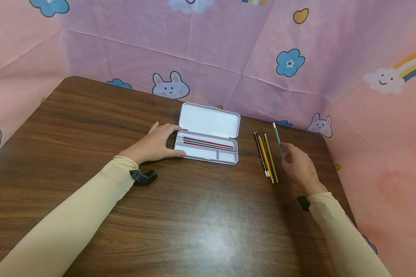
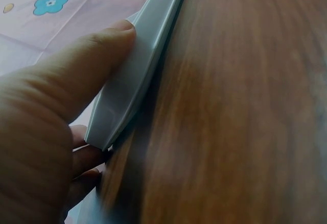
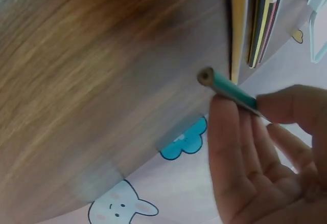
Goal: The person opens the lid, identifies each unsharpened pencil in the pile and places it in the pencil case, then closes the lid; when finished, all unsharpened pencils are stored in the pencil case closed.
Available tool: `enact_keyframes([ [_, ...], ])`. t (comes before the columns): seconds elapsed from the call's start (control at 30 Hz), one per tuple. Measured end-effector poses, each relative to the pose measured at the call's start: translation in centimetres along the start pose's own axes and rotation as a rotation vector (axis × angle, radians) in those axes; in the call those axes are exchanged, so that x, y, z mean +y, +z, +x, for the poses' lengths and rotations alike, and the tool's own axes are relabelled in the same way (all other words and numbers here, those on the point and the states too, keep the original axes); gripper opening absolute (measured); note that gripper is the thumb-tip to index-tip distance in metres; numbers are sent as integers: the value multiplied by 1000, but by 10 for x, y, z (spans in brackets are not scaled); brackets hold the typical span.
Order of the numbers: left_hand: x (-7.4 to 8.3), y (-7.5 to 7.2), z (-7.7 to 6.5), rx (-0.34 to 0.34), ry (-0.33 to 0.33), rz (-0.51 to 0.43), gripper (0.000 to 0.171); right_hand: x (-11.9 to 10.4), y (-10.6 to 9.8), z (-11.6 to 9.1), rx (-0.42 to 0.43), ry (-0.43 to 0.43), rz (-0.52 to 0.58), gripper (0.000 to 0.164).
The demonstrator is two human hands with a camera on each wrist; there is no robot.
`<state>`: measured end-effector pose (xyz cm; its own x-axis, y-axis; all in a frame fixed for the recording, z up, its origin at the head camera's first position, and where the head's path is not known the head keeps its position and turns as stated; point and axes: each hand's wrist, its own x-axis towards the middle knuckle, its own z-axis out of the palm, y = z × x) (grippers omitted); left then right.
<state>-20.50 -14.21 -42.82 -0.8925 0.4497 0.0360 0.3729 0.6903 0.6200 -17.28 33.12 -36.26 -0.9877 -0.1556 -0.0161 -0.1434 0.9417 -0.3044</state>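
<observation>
A white pencil case [image 1: 198, 153] lies on the table with its lid [image 1: 209, 121] raised at the back. Several red and green striped pencils [image 1: 208, 143] with white eraser ends rest in its rear compartment. My left hand [image 1: 156, 143] grips the case's left end, the thumb [image 2: 115, 42] against the front wall and the fingers around the end. To the right, my right hand [image 1: 299, 165] pinches a green pencil [image 1: 278, 140] between thumb and fingers, tilted above the table. Its unsharpened wooden end faces the right wrist camera [image 3: 206, 75].
Between the case and my right hand lies a loose group of pencils: black ones [image 1: 260, 154], a yellow one [image 1: 265, 156] and a gold one [image 1: 271, 157]. The brown wooden table [image 1: 180, 215] meets a pink patterned cloth [image 1: 228, 50] at the back and right.
</observation>
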Motion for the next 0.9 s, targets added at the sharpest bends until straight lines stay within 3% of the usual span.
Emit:
enact_keyframes([
  [0.23,-1,1,0,4,1,-5,95,-14,4,-1,194,-134,-9,51],
  [0.37,-1,1,0,4,3,-5,95,-28,6,-1,254,-199,-6,47],
  [0.63,0,0,0,2,2,-5,96,-60,13,0,275,-288,-20,36],
  [0.9,1,0,-1,4,-2,-6,95,-94,30,12,268,-440,-80,28],
])
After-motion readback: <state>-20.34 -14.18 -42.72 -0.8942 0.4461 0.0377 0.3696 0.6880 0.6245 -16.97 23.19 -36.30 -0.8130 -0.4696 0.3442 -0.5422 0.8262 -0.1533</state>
